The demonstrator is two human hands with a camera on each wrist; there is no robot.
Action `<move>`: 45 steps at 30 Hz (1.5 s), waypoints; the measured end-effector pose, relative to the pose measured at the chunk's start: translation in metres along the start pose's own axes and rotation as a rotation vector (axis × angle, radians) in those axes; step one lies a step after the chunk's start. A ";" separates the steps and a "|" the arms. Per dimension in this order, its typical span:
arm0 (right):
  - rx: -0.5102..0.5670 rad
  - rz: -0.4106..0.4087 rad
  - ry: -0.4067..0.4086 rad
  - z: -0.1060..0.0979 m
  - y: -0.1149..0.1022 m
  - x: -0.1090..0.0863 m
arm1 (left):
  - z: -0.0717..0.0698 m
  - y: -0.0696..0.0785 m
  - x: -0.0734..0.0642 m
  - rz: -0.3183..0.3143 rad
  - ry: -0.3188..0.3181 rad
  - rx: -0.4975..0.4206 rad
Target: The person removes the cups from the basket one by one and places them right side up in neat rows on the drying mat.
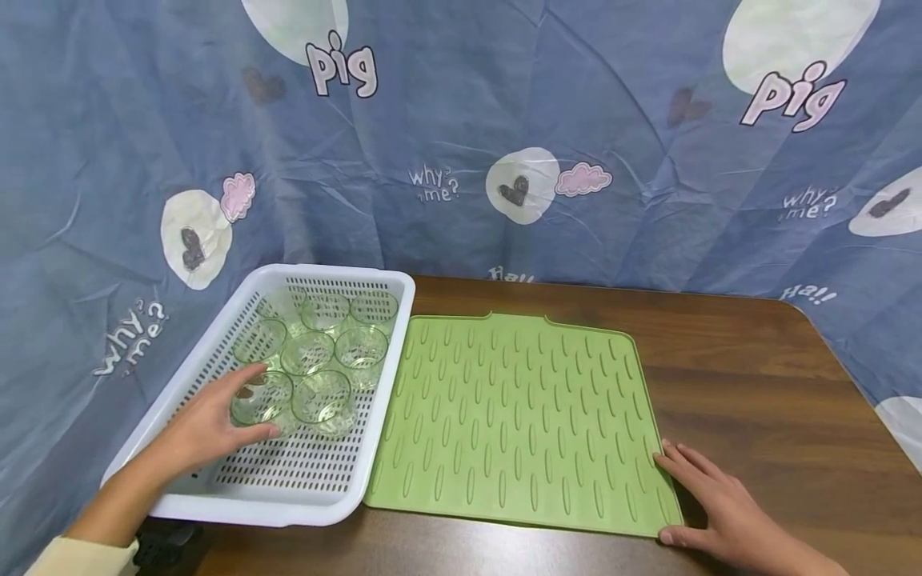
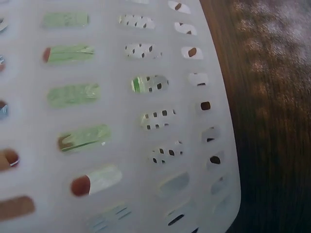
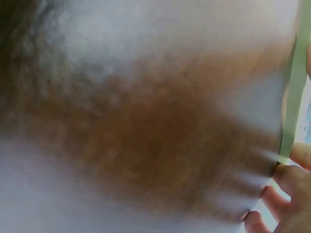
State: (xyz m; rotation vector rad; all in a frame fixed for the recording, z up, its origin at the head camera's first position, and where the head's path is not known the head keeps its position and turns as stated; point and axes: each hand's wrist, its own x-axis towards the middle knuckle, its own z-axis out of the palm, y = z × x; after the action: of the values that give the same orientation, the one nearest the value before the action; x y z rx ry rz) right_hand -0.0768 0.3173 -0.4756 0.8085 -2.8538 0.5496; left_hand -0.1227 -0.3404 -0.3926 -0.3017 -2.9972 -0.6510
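Observation:
In the head view, clear green-tinted glasses stand in rows inside a white perforated plastic basket (image 1: 392, 384). My left hand (image 1: 209, 420) curves round the front-left glass (image 1: 262, 398), thumb on its near side and fingers on the far side; one finger shows through the glass. To the right, a green ridged mat (image 1: 519, 424) lies flat beside the basket. My right hand (image 1: 727, 508) rests at the mat's right edge, with thumb and fingertips spread along it. The right wrist view shows fingertips (image 3: 277, 201) close by the mat's edge.
A dark brown wooden table (image 1: 727, 360) carries the basket and mat. Behind it hangs a blue printed cloth (image 1: 446, 120). Slots in the basket's wall (image 2: 112, 111) fill much of the left wrist view. Some dark object (image 1: 166, 544) sits below the basket's front-left corner.

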 end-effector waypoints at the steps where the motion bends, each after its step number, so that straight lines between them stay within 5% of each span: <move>1: 0.000 0.003 -0.005 0.000 0.000 0.000 | 0.000 0.000 0.000 -0.011 -0.005 0.000; 16: 0.010 0.033 -0.044 -0.001 -0.004 0.002 | -0.009 0.004 -0.007 -0.065 0.047 -0.092; 21: 0.018 -0.009 -0.045 0.003 0.002 0.001 | -0.020 0.010 -0.011 -0.090 0.040 -0.132; 28: 0.010 0.072 -0.096 0.013 0.012 -0.009 | -0.038 0.034 -0.016 -0.071 0.063 -0.103; 36: 0.028 -0.041 -0.040 0.003 0.001 0.006 | -0.070 0.045 -0.026 -0.075 0.128 -0.028; 45: 0.042 -0.015 -0.036 -0.008 -0.002 -0.003 | -0.088 0.061 0.005 -0.064 0.063 -0.046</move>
State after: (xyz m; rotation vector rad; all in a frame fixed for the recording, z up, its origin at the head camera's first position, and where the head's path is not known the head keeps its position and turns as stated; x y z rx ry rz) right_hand -0.0727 0.3202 -0.4682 0.8552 -2.8755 0.6003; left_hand -0.1136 -0.3214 -0.2872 -0.1849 -2.9455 -0.7215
